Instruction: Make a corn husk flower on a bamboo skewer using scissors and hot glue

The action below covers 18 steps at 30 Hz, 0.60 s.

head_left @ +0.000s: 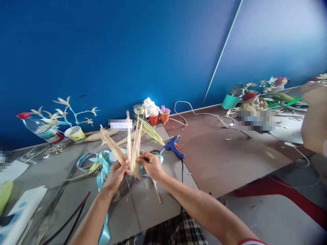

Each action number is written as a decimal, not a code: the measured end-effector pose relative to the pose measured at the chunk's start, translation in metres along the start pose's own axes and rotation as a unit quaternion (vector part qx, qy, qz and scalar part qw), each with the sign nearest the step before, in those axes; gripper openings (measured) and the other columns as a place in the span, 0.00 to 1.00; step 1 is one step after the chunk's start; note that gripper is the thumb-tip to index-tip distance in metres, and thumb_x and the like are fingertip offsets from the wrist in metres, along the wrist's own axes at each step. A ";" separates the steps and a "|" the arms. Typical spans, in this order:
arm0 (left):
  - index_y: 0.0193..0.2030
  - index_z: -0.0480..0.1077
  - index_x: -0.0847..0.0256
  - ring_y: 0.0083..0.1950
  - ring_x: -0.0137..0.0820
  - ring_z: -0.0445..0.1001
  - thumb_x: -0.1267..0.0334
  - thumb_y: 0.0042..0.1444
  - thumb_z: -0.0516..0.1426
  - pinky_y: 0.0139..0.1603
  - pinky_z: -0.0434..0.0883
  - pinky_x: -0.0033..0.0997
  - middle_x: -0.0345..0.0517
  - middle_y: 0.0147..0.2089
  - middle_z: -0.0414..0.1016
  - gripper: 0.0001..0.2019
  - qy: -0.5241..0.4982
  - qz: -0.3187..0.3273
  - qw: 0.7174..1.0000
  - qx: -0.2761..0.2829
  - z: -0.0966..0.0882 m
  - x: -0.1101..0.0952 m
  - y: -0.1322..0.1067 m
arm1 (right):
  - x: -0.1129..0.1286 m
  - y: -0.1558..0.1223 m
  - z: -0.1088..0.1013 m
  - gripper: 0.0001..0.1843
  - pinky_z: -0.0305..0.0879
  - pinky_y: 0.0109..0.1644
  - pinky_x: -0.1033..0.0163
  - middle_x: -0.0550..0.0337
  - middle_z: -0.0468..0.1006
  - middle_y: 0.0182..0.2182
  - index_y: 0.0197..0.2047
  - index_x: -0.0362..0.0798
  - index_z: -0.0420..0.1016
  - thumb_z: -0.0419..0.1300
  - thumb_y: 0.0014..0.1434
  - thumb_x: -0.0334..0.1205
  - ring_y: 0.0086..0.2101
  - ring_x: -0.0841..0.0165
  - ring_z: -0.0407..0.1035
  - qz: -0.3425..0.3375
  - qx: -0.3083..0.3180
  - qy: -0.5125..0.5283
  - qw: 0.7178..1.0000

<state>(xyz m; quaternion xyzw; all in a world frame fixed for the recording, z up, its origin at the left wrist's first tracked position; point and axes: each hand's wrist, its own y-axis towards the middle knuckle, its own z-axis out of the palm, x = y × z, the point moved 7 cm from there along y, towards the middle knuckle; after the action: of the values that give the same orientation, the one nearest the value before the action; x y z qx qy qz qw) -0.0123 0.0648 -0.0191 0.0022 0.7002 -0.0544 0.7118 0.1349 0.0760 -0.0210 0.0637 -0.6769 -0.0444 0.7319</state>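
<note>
A dry, pale corn husk (133,166) with its leaves spread upward is held between both hands above the grey table. My left hand (118,174) grips its left side near the base, thumb on the leaves. On the other side, the fingers of my right hand (151,164) pinch a leaf low down. Light-blue ribbon (102,172) lies behind and beside my left hand and trails toward the table's front edge. A blue glue gun (175,148) rests just beyond my right hand. Below the husk lies a thin stick (156,191).
Husk flowers on blue stems stand in a yellow cup (75,134), beside a plastic bottle (42,129). Red paper cups (154,118) and a white cable (194,110) are along the wall. At right, another person's arm (315,115) reaches in near a teal container (232,98).
</note>
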 end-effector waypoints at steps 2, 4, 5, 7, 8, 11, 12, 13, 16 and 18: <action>0.35 0.76 0.61 0.30 0.38 0.73 0.48 0.41 0.64 0.27 0.68 0.32 0.43 0.24 0.74 0.19 -0.055 -0.021 0.998 0.013 0.003 0.002 -0.001 | 0.000 0.000 -0.001 0.08 0.58 0.29 0.68 0.64 0.70 0.22 0.24 0.47 0.72 0.61 0.48 0.43 0.26 0.72 0.62 -0.001 -0.004 -0.012 1.000; 0.33 0.76 0.61 0.31 0.39 0.74 0.52 0.39 0.66 0.29 0.69 0.32 0.43 0.25 0.75 0.17 -0.095 -0.033 0.995 0.006 0.005 0.002 -0.001 | 0.000 0.001 -0.002 0.09 0.55 0.26 0.69 0.66 0.67 0.19 0.23 0.46 0.70 0.62 0.47 0.42 0.23 0.74 0.59 0.010 -0.005 0.000 1.000; 0.32 0.76 0.61 0.31 0.39 0.74 0.53 0.38 0.67 0.30 0.69 0.32 0.43 0.25 0.76 0.16 -0.111 -0.034 0.993 -0.006 0.004 0.002 -0.001 | 0.000 0.001 -0.002 0.10 0.53 0.25 0.69 0.67 0.65 0.18 0.23 0.46 0.69 0.62 0.47 0.43 0.21 0.75 0.57 0.022 0.000 0.024 0.999; 0.30 0.76 0.62 0.31 0.37 0.75 0.56 0.39 0.66 0.31 0.69 0.32 0.43 0.25 0.76 0.13 -0.135 -0.025 0.990 -0.037 0.000 0.000 0.001 | 0.000 0.003 -0.001 0.12 0.49 0.23 0.69 0.70 0.61 0.15 0.23 0.46 0.67 0.63 0.47 0.45 0.19 0.77 0.53 0.050 0.011 0.101 0.994; 0.30 0.76 0.62 0.32 0.36 0.74 0.56 0.40 0.66 0.32 0.69 0.32 0.43 0.26 0.76 0.13 -0.144 -0.019 0.988 -0.051 -0.002 -0.001 0.001 | 0.001 0.003 -0.001 0.13 0.49 0.22 0.70 0.71 0.60 0.14 0.23 0.47 0.66 0.63 0.46 0.45 0.18 0.77 0.52 0.063 0.016 0.147 0.987; 0.31 0.76 0.63 0.32 0.34 0.74 0.57 0.41 0.66 0.32 0.69 0.30 0.45 0.30 0.78 0.13 -0.162 -0.019 0.985 -0.062 -0.006 -0.003 0.002 | 0.010 0.002 0.001 0.16 0.51 0.23 0.70 0.72 0.65 0.16 0.25 0.47 0.64 0.67 0.43 0.44 0.16 0.79 0.54 0.089 0.048 0.282 0.954; 0.31 0.76 0.63 0.32 0.34 0.74 0.57 0.41 0.65 0.31 0.69 0.29 0.45 0.30 0.78 0.13 -0.166 -0.024 0.984 -0.059 -0.006 -0.002 0.002 | 0.013 0.000 0.004 0.17 0.52 0.22 0.70 0.71 0.68 0.18 0.27 0.48 0.63 0.67 0.43 0.44 0.16 0.79 0.55 0.097 0.079 0.315 0.941; 0.31 0.76 0.64 0.31 0.33 0.74 0.57 0.42 0.65 0.30 0.69 0.28 0.45 0.30 0.78 0.13 -0.170 -0.029 0.984 -0.056 -0.006 -0.002 0.002 | 0.017 -0.002 0.007 0.18 0.52 0.22 0.70 0.69 0.71 0.21 0.28 0.48 0.62 0.68 0.43 0.45 0.16 0.79 0.57 0.104 0.116 0.340 0.927; 0.29 0.75 0.66 0.26 0.30 0.72 0.54 0.43 0.64 0.27 0.67 0.27 0.45 0.25 0.76 0.14 -0.168 -0.037 0.984 -0.053 -0.005 -0.001 0.002 | 0.026 -0.008 0.017 0.20 0.51 0.20 0.70 0.65 0.76 0.24 0.29 0.49 0.59 0.67 0.45 0.48 0.15 0.78 0.60 0.112 0.211 0.360 0.902; 0.27 0.75 0.66 0.23 0.28 0.70 0.53 0.43 0.65 0.25 0.66 0.26 0.43 0.23 0.75 0.15 -0.172 -0.029 0.982 -0.074 -0.007 0.000 0.003 | 0.026 -0.010 0.020 0.21 0.51 0.19 0.71 0.65 0.75 0.21 0.29 0.49 0.59 0.68 0.45 0.49 0.14 0.77 0.60 0.114 0.234 0.356 0.898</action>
<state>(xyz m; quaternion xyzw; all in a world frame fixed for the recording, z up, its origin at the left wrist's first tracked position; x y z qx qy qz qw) -0.0192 0.0687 -0.0190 -0.0805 0.5690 -0.0223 0.8181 0.1168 0.0611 0.0050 0.1669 -0.3648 0.2243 0.8881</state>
